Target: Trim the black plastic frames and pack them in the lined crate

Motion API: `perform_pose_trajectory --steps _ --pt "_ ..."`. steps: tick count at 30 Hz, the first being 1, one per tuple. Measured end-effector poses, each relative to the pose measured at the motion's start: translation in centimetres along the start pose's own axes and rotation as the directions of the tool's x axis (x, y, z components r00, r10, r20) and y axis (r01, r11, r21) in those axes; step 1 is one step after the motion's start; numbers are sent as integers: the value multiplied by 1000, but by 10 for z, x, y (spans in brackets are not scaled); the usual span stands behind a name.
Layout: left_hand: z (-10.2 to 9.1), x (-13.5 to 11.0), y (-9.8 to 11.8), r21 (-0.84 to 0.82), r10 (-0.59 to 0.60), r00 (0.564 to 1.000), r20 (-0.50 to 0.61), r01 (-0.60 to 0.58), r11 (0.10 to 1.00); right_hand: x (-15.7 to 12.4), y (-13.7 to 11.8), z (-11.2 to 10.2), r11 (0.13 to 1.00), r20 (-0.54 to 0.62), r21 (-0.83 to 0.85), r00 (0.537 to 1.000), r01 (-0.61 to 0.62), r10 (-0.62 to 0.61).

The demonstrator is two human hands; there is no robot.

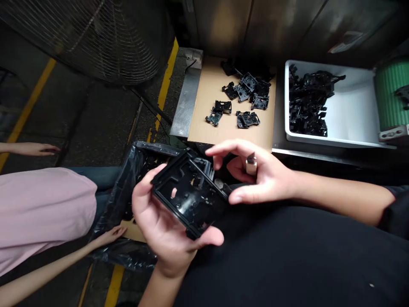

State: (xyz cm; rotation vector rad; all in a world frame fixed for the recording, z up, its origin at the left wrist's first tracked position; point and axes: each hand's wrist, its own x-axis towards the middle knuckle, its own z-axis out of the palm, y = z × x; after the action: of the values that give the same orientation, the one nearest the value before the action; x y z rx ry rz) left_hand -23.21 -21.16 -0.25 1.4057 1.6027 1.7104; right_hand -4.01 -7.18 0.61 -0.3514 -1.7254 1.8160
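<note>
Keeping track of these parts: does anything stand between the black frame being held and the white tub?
Yes: the right hand, wearing a ring, lies in line between the black plastic frame, held in the left hand, and the white tub.

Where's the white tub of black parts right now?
Head view, upper right: the white plastic tub sits right of the cardboard sheet, beyond the right hand, with a green ribbed cylinder at its right edge.
</note>
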Motion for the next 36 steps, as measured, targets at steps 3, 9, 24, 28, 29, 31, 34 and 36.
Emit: perform_pose_trajectory --steps 3,9,24,28,29,31,34,36 --pt "5 5 -4 54 52 999 -2 -52 997 -7 3 -4 996 -53 -12 995 88 -88" --pt "27 18 -9 120 56 997 45 -61 991 -19 2 -22 977 -151 -116 969 178 -194" --pt "93 51 -23 42 113 972 207 -124 991 -47 0 -79 983 -336 -140 927 123 -164" --pt "101 54 -20 14 84 970 227 -90 996 -47 0 -87 988 -339 -84 928 133 -154" --pt "102 54 -19 14 72 970 232 -78 997 -47 0 -88 988 -337 -64 929 137 -151" --pt "104 53 -16 26 51 972 231 -59 998 -47 1 -91 990 -332 -12 934 139 -135" --pt "103 51 -13 49 31 977 209 -42 998 -45 1 -92 990 -312 89 947 111 -78" --pt "102 50 -12 53 30 980 197 -41 998 -42 2 -90 983 -286 163 958 81 -31"
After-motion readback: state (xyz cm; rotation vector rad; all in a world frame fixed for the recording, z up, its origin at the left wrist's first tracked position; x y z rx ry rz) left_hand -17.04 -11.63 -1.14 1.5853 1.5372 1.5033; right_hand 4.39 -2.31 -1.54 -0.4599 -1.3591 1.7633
